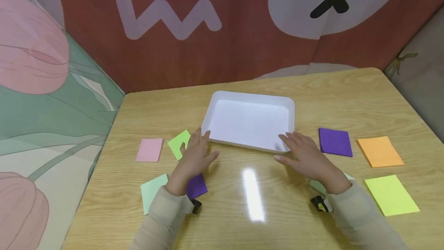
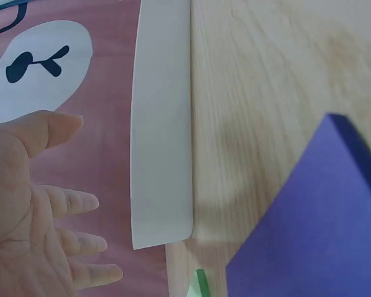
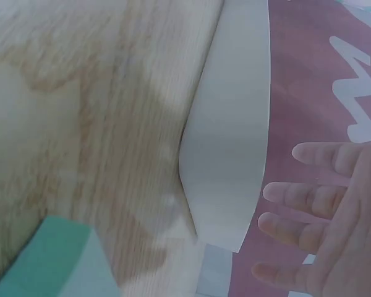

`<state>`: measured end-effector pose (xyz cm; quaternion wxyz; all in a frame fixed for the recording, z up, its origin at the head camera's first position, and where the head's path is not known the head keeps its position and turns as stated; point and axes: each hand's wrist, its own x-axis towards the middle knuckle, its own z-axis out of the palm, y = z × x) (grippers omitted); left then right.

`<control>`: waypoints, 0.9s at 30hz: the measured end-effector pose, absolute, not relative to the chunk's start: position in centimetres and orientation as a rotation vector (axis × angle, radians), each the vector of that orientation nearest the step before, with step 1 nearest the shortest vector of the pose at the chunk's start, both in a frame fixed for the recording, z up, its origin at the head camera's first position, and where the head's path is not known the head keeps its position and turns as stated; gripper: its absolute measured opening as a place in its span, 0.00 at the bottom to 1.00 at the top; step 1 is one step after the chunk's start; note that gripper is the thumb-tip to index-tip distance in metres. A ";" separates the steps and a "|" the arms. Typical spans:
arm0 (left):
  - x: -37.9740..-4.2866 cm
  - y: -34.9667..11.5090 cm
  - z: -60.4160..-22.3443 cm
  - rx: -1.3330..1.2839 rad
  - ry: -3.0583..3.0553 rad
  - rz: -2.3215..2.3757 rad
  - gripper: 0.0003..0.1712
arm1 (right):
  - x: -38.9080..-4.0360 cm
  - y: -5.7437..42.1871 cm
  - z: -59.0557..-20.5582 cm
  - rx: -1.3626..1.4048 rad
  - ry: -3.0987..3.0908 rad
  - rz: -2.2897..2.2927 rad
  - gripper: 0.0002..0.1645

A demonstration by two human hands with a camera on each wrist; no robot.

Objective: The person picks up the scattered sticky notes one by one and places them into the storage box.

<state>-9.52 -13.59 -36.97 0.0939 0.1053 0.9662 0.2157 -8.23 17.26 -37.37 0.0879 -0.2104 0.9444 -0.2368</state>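
Note:
A shallow white tray (image 1: 249,120) lies on the wooden table with nothing in it. My left hand (image 1: 195,159) hovers by its near left corner, fingers spread and straight; the left wrist view shows the bare palm. Over by the near right corner, my right hand (image 1: 306,157) has its fingers extended, fingertips overlapping the rim in the head view, and it holds nothing. Below the left hand are a lime-green sticky note pad (image 1: 178,144) and a purple pad (image 1: 196,186), both partly covered. A pale green pad (image 1: 316,186) is mostly hidden under the right wrist.
Further left lie a pink pad (image 1: 149,150) and a mint pad (image 1: 151,190). To the right are another purple pad (image 1: 335,142), an orange pad (image 1: 380,151) and a yellow-green pad (image 1: 392,195). A printed cloth (image 1: 208,61) hangs behind the table's far edge.

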 end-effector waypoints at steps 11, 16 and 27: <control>-10.2 -13.6 -37.9 0.315 2.886 0.574 0.40 | -8.6 17.2 -37.6 -0.607 2.809 -0.698 0.42; -10.5 -13.5 -38.2 0.312 2.869 0.557 0.40 | -8.8 17.1 -37.7 -0.601 2.825 -0.684 0.42; -10.9 -13.4 -38.6 0.295 2.873 0.540 0.39 | -9.1 17.3 -37.9 -0.557 2.849 -0.665 0.43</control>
